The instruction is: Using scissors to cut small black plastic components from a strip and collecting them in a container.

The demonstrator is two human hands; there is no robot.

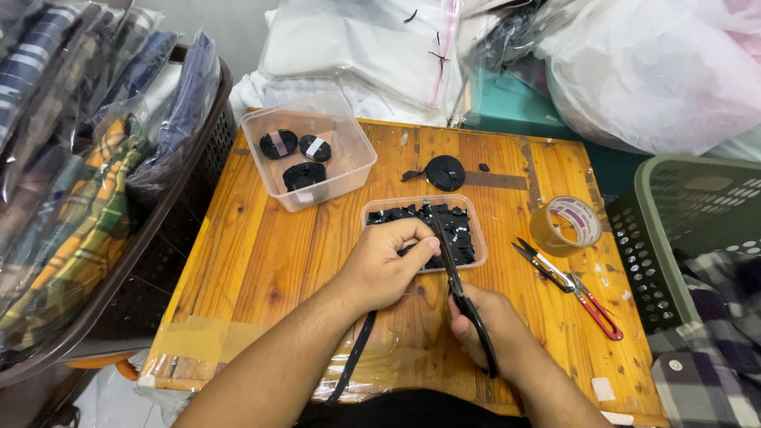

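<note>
Right now a black strap (358,349) runs up from the desk's near edge into the left hand (386,263), which is curled tight, fingers pinching the strap's end over a small clear tray (468,208). Black scissors (462,285) sit in the right hand (493,326) – fist wrapped round the handles, blades pointing up toward the left fingers, tips over the tray. Can't tell how far apart the blades are. Tray is full of short black cut pieces (458,230).

Beyond the tray, toward the desk's far edge – a black roll of strap (445,172) w/ a couple of loose scraps beside it. Far left corner: bigger clear tub (307,147) holding three black rolls. R of the tray, a roll of brown tape (564,225), and near it red-handled snips (569,287) lying flat on the wooden desk (261,246).

L side: dark basket (170,238) stuffed w/ bagged plaid cloth. R side: green basket (682,238), plaid cloth by it. White plastic bags (650,71) piled behind.
</note>
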